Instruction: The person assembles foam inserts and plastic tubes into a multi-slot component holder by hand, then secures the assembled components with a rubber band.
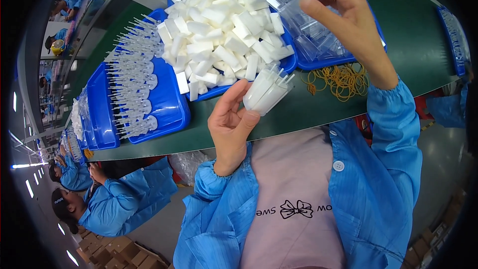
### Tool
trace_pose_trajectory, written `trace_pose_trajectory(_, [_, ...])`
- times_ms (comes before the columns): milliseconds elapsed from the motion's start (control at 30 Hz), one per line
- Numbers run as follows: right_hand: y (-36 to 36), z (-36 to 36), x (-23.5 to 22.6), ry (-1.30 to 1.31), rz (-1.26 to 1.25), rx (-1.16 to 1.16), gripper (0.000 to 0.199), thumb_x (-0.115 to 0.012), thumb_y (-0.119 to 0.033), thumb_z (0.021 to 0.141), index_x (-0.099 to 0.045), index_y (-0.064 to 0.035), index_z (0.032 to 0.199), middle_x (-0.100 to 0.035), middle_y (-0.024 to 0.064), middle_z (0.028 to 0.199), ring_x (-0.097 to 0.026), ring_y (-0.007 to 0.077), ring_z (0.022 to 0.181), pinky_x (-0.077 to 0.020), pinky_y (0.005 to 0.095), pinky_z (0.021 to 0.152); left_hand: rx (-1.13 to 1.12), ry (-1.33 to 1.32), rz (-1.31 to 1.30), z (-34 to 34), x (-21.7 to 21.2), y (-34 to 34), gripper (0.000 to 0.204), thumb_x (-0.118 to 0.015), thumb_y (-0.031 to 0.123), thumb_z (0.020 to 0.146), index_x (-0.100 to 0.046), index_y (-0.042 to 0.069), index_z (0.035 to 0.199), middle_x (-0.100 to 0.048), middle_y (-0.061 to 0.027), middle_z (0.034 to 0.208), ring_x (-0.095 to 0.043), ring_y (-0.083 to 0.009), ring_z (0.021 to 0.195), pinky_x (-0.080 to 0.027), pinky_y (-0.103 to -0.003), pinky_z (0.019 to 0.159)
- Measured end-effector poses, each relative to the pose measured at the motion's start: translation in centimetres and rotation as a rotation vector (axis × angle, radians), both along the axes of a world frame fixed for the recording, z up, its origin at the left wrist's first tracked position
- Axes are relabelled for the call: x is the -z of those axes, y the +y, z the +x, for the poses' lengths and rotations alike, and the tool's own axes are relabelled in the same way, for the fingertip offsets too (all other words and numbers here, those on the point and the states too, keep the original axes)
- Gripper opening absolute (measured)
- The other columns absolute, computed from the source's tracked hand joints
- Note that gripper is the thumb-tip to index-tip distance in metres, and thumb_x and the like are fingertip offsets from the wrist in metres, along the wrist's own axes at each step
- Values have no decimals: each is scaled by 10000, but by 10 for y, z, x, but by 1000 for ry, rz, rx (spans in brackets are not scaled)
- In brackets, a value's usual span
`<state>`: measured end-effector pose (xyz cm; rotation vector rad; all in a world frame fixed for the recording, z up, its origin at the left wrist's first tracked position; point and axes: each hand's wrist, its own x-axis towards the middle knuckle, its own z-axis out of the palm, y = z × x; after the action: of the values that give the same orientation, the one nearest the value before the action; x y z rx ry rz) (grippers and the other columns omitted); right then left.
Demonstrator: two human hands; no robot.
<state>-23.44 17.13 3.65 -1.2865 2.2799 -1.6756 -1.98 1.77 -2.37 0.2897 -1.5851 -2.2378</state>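
Observation:
My left hand (231,122) is closed on a bundle of translucent white plastic pieces (269,89), pinched between thumb and fingers at its lower end. Thin rods stick out of the bundle's upper right end. My right hand (343,12) is raised over a blue bin (328,62) of clear plastic pieces (311,40). Its thumb and index finger are curved, with a gap between their tips. Clear plastic shows behind that gap; whether any of it touches the fingers I cannot tell. White foam blocks (214,25) are heaped in the bin left of it.
Yellowish rubber bands (341,82) lie on the green table (408,45) below the clear pieces' bin. A blue tray (167,99) at the left holds rows of thin translucent tubes (132,82). Further left, co-workers in blue (119,201) sit along the same table. Cardboard boxes (117,251) stand on the floor.

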Motion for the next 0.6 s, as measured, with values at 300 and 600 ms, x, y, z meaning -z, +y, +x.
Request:
trace_pose_trajectory(300, [12,50,-19,-280,-138,-296,205,-611,-175,865,-597,14,941,-562,55,885,-500,96,807,-403,226,737,-51,32,-234,1,-6,1,501,-711,-28,749,-526,-28,1214,-530,-165,1210,-542,-227,1105,-505,-341,896])
trace_pose_trajectory(600, [14,70,-12,-46,-46,-27,215,-598,-103,837,-566,10,1016,-558,63,947,-536,134,868,-422,264,802,-104,29,-402,3,-12,-1,498,-759,7,696,-581,-9,1161,-544,-150,1198,-550,-223,1091,-496,-328,893])
